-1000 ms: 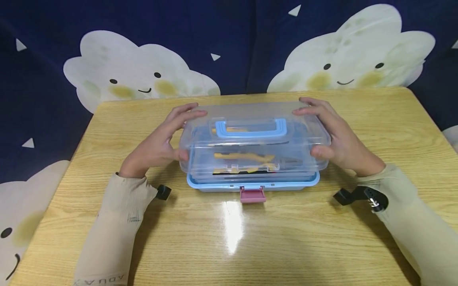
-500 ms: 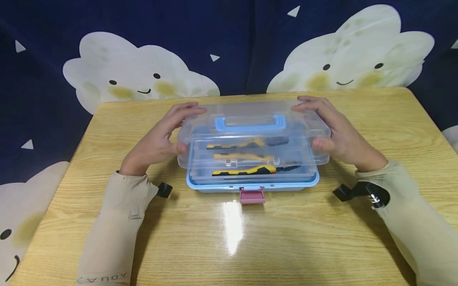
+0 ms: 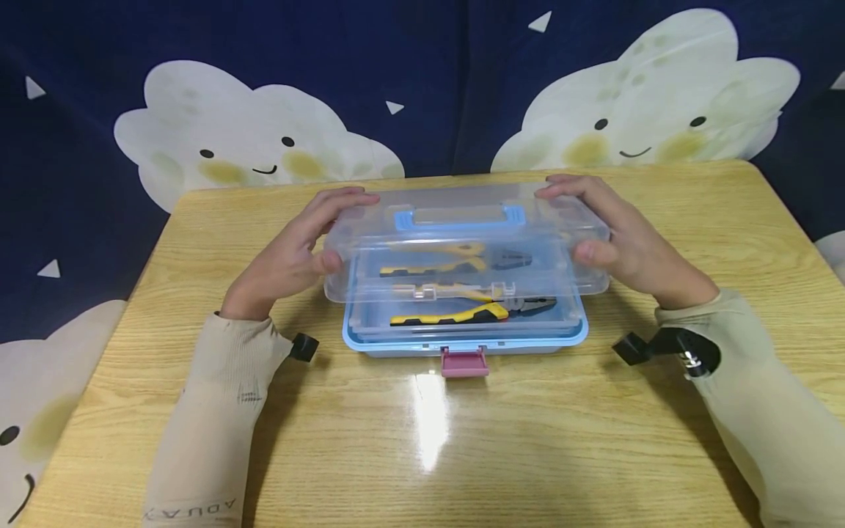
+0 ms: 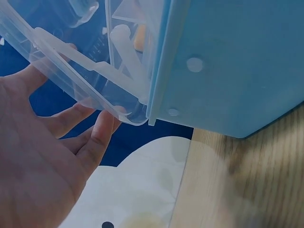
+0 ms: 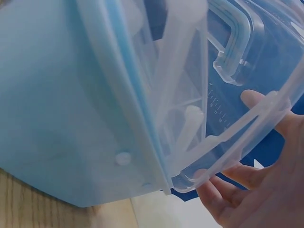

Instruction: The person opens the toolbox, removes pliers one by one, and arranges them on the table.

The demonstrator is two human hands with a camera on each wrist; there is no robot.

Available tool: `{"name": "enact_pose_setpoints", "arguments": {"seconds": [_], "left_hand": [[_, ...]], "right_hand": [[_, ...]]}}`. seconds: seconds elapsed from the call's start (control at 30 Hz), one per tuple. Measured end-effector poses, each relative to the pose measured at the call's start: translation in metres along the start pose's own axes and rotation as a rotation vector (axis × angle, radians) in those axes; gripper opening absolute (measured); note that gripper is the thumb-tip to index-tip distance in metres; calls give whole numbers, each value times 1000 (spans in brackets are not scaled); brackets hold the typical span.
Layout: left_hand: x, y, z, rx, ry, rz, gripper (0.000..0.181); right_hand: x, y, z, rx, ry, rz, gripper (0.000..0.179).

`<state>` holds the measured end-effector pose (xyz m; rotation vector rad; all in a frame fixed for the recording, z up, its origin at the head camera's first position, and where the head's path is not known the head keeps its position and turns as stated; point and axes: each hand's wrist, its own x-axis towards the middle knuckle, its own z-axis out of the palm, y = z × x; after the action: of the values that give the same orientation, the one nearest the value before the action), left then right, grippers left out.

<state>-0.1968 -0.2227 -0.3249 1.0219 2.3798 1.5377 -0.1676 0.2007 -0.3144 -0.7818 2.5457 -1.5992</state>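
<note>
A toolbox with a light blue base stands on the table. Its clear lid is tilted partly up, with a blue handle on top. My left hand grips the lid's left end, thumb at the front and fingers toward the back. On the right end, my right hand holds it the same way. Both wrist views show fingertips on the lid's rim near the back. Inside lie yellow and black pliers, uncovered at the front. More pliers show blurred through the lid.
A pink latch hangs open at the front of the base. White hinged tray arms link lid and box inside. The wooden table reaches back to a dark blue curtain with cloud prints.
Both hands have tilted the lid further up and back. Its front edge has risen, uncovering the front pliers, which were behind the plastic before. The base stays in place.
</note>
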Motion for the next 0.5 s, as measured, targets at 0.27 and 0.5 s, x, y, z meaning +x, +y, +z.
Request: {"name": "enact_pose_setpoints", "arguments": {"seconds": [0.27, 0.5], "left_hand": [[2, 2, -1, -26, -8, -19, 107], [2, 2, 1, -30, 3, -17, 107]], "right_hand": [[2, 1, -4, 28, -28, 48, 64], [3, -5, -3, -17, -25, 74, 58]]}}
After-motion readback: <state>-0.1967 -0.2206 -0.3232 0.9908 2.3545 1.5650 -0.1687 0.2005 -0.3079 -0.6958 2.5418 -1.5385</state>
